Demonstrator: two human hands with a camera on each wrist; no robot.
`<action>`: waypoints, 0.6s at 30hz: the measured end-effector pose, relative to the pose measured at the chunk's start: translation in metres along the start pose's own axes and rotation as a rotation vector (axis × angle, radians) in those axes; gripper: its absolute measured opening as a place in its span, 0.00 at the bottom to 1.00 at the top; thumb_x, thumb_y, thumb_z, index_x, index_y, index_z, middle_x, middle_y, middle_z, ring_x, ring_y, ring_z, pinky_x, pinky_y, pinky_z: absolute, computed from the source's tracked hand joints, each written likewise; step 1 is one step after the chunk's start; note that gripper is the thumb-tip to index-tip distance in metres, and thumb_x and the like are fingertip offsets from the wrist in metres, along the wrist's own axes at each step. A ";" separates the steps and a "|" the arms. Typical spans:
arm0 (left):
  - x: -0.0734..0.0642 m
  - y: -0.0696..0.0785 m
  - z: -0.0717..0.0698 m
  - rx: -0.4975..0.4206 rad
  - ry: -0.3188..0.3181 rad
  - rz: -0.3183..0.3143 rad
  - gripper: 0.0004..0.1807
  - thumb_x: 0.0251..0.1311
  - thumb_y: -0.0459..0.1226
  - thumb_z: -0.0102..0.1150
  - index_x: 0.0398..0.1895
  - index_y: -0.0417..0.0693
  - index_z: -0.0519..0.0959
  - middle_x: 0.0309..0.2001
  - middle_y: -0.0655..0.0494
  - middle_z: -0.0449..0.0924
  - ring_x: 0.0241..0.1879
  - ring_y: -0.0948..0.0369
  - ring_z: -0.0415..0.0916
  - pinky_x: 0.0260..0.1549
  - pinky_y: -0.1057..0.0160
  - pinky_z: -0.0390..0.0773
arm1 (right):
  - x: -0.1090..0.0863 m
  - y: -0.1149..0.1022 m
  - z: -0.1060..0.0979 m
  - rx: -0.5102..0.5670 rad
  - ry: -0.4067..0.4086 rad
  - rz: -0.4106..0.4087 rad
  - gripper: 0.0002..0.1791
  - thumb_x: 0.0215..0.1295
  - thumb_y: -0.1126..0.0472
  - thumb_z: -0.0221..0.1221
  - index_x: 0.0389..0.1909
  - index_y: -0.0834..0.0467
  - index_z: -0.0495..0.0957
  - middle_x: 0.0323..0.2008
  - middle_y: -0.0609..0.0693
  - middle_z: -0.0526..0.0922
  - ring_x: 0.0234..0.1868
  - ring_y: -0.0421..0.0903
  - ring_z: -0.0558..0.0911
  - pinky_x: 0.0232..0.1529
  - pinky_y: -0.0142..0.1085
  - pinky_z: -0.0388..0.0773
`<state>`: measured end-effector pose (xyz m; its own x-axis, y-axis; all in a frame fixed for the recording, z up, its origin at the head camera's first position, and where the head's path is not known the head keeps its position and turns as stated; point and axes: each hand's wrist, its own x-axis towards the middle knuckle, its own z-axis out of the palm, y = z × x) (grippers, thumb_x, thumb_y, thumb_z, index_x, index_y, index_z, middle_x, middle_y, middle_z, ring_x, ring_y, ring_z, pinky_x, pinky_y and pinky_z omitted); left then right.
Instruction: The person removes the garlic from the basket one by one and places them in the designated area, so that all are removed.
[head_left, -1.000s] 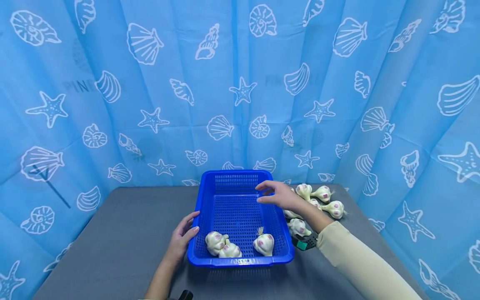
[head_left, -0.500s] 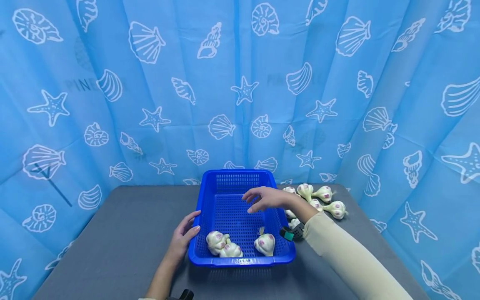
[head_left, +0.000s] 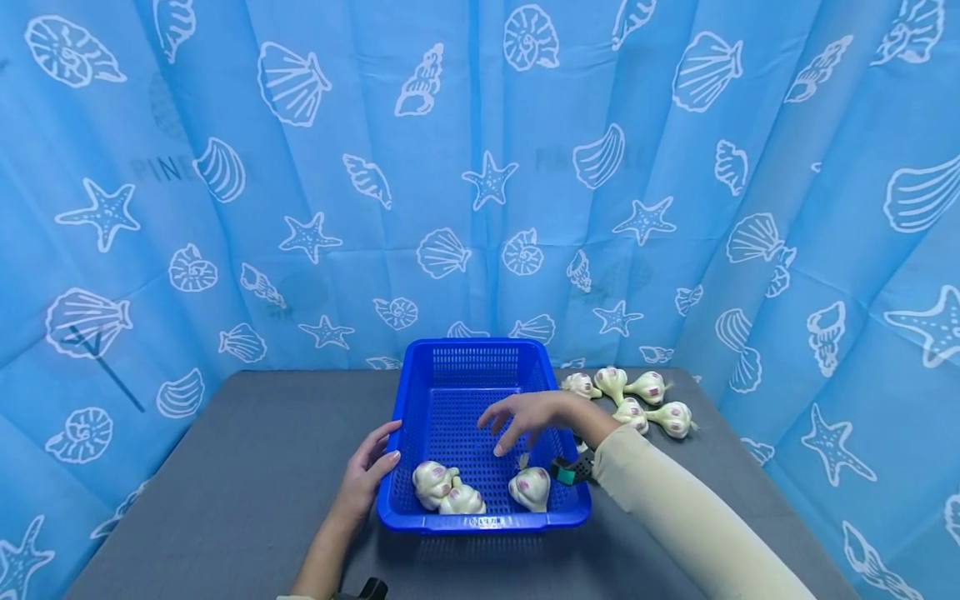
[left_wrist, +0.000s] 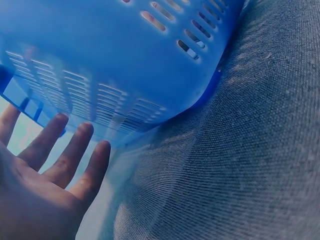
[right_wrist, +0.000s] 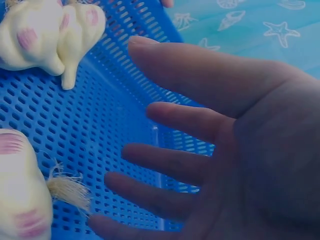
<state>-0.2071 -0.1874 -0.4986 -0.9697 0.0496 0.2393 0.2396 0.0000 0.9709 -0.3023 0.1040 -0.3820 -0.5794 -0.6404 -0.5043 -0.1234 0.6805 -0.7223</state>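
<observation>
A blue perforated plastic basket (head_left: 483,524) stands on the grey table. My left hand (head_left: 362,479) rests against its left side, thumb at the rim, while the left wrist view shows the fingers (left_wrist: 75,150) extended beside the outer wall. Above the basket's inside, my right hand (head_left: 525,417) hovers with spread, slightly bent fingers and nothing between them. Near the basket's front lie two garlic bulbs (head_left: 433,485) touching each other at the left, and a single garlic bulb (head_left: 529,489) at the right. The right wrist view shows the root tuft of this bulb (right_wrist: 22,185).
Several garlic bulbs (head_left: 630,404) lie in a group on the table to the right of the basket, partly hidden by the right arm. The grey tabletop (head_left: 285,442) extends on both sides. Behind hangs a blue shell-print curtain (head_left: 480,167).
My right hand has moved left and down from the basket's right rim to over its middle. The left hand and the garlic bulbs in the basket stay in place.
</observation>
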 end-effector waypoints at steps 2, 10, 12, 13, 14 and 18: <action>0.000 0.000 0.000 -0.002 -0.002 0.004 0.25 0.68 0.36 0.51 0.68 0.46 0.67 0.66 0.36 0.65 0.62 0.39 0.65 0.53 0.39 0.70 | 0.001 0.000 0.002 0.000 -0.022 0.022 0.30 0.60 0.60 0.66 0.65 0.54 0.71 0.62 0.61 0.70 0.57 0.55 0.75 0.50 0.55 0.75; 0.002 -0.001 -0.001 -0.010 -0.004 0.018 0.25 0.68 0.35 0.51 0.68 0.44 0.67 0.65 0.36 0.66 0.61 0.40 0.66 0.53 0.42 0.71 | 0.005 0.002 0.011 -0.025 -0.104 0.096 0.30 0.60 0.60 0.66 0.64 0.55 0.71 0.59 0.58 0.74 0.56 0.53 0.76 0.49 0.55 0.76; 0.002 -0.001 -0.001 -0.008 -0.003 0.017 0.25 0.68 0.35 0.51 0.68 0.45 0.67 0.65 0.36 0.66 0.61 0.40 0.66 0.53 0.42 0.71 | 0.006 0.003 0.013 -0.034 -0.124 0.112 0.30 0.60 0.60 0.66 0.64 0.54 0.71 0.58 0.56 0.75 0.55 0.52 0.76 0.48 0.54 0.76; 0.002 -0.001 -0.001 -0.009 -0.003 0.018 0.25 0.68 0.35 0.51 0.68 0.45 0.67 0.65 0.36 0.66 0.61 0.40 0.66 0.53 0.42 0.71 | 0.006 0.003 0.014 -0.040 -0.132 0.118 0.29 0.60 0.60 0.67 0.63 0.54 0.72 0.57 0.56 0.76 0.54 0.51 0.77 0.48 0.54 0.76; 0.002 -0.001 -0.001 -0.009 -0.002 0.019 0.25 0.68 0.35 0.51 0.68 0.45 0.67 0.65 0.36 0.66 0.61 0.40 0.67 0.52 0.42 0.71 | 0.006 0.004 0.015 -0.045 -0.140 0.126 0.29 0.60 0.59 0.67 0.62 0.53 0.72 0.56 0.55 0.76 0.53 0.51 0.77 0.48 0.54 0.76; 0.002 0.000 -0.001 -0.004 0.001 0.019 0.25 0.67 0.35 0.51 0.67 0.44 0.68 0.65 0.36 0.66 0.61 0.39 0.66 0.52 0.42 0.71 | 0.008 0.006 0.018 -0.066 -0.161 0.158 0.25 0.59 0.60 0.67 0.59 0.52 0.75 0.53 0.52 0.78 0.51 0.51 0.78 0.46 0.53 0.77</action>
<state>-0.2089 -0.1880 -0.4986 -0.9649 0.0489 0.2579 0.2579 -0.0051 0.9661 -0.2932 0.0969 -0.3986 -0.4599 -0.5691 -0.6816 -0.0965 0.7951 -0.5987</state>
